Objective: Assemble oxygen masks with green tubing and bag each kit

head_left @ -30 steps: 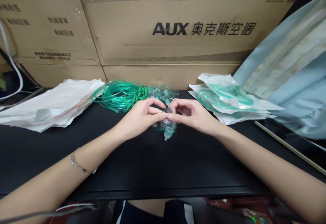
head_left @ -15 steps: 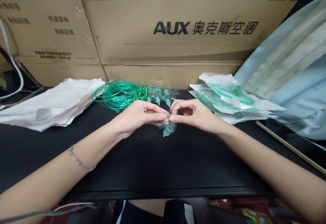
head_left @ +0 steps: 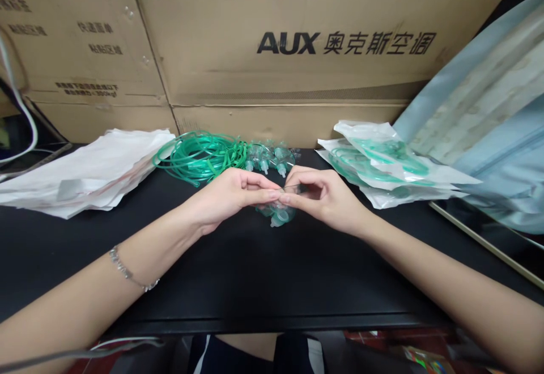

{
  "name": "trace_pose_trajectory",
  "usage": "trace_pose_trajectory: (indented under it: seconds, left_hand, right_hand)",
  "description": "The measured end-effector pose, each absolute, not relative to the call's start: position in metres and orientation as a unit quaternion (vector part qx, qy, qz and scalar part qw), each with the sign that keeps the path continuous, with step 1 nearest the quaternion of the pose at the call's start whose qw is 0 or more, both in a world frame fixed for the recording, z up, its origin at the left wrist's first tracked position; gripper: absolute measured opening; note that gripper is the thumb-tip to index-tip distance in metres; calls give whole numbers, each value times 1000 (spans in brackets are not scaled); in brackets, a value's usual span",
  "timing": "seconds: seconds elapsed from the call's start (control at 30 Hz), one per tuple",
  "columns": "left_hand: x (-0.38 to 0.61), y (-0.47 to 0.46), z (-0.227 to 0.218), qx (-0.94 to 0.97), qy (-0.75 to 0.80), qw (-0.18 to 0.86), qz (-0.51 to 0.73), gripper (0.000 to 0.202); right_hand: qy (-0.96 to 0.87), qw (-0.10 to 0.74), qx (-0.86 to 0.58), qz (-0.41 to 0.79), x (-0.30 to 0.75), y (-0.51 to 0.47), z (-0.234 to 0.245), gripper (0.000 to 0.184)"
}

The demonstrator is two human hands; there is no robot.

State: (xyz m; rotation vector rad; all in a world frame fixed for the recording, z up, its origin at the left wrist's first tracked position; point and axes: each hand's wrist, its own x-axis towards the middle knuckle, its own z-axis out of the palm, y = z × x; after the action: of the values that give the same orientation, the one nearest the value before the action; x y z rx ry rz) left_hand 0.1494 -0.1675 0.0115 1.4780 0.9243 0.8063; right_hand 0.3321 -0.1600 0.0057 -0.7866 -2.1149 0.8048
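Note:
My left hand (head_left: 229,192) and my right hand (head_left: 323,195) meet at the middle of the black table (head_left: 255,272), fingertips touching. Both pinch a clear green plastic mask (head_left: 278,213) that sits between them, its round port pointing toward me. A thin dark strip or wire shows between the fingertips. Most of the mask is hidden by my fingers. A bracelet is on my left wrist.
Coiled green tubing (head_left: 199,156) and more clear masks (head_left: 267,158) lie just behind my hands. A pile of flat white bags (head_left: 85,167) is at left, sealed bagged sets (head_left: 382,167) at right. Cardboard boxes (head_left: 289,51) wall the back.
My hands have drawn slightly closer and lower, and the mask has tipped lower toward the table. The view has shifted a little downward.

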Motion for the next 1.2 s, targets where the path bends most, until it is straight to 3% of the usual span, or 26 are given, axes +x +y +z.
trace_pose_trajectory:
  seconds: [0.17,0.4,0.7,1.0,1.2]
  left_hand:
    - [154,-168,10,668,423,506,344,13]
    - [152,-165,9,682,425,459,379,16]
    - [150,-172,13,625,382,592,338,17]
    - [155,-174,13,633,416,516,399,14]
    - [142,-163,17,595,334,670,294,16]
  right_hand:
    - [-831,376,-321,254,330,-162,1,18]
    - [-845,287,-276,358,339,-152,4,18]
    - [-823,284,-224,437,346,-148,10,16]
    - [-795,348,-252,429,338,-155,7,26]
    - [-781,324,-198,496,343,-151,7,25]
